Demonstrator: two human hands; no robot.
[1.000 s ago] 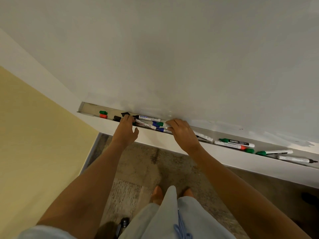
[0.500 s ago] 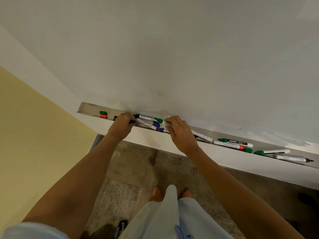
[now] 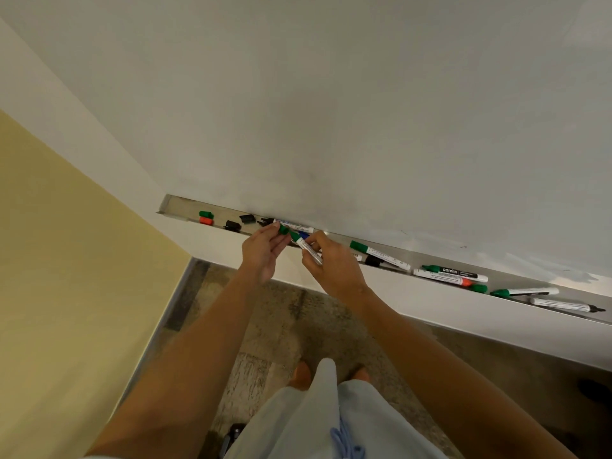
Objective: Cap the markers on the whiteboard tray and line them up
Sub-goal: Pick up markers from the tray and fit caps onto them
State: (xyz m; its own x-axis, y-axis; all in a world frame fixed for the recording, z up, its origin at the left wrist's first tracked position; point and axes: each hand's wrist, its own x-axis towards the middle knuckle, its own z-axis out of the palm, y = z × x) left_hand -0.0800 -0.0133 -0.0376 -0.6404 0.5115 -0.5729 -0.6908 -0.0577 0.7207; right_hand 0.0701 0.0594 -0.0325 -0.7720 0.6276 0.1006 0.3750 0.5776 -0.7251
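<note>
Hands meet just above the whiteboard tray (image 3: 381,241): the left hand (image 3: 263,251) pinches a green cap (image 3: 283,229), the right hand (image 3: 332,261) grips a green marker (image 3: 306,246), tip toward the cap. Loose caps (image 3: 206,217) lie left in the tray, other markers (image 3: 453,272) right.

A yellow wall (image 3: 59,276) fills the left side of the frame, meeting a white wall strip (image 3: 82,140) that runs diagonally from the upper left toward the centre. Along the bottom centre lies a mottled grey-brown floor (image 3: 265,329), with a dark small object (image 3: 231,435), too blurred to identify, near the lower edge. Pale blue clothing (image 3: 318,419) with a drawstring (image 3: 344,442) covers the bottom middle, bare toes (image 3: 303,372) showing just above it.
</note>
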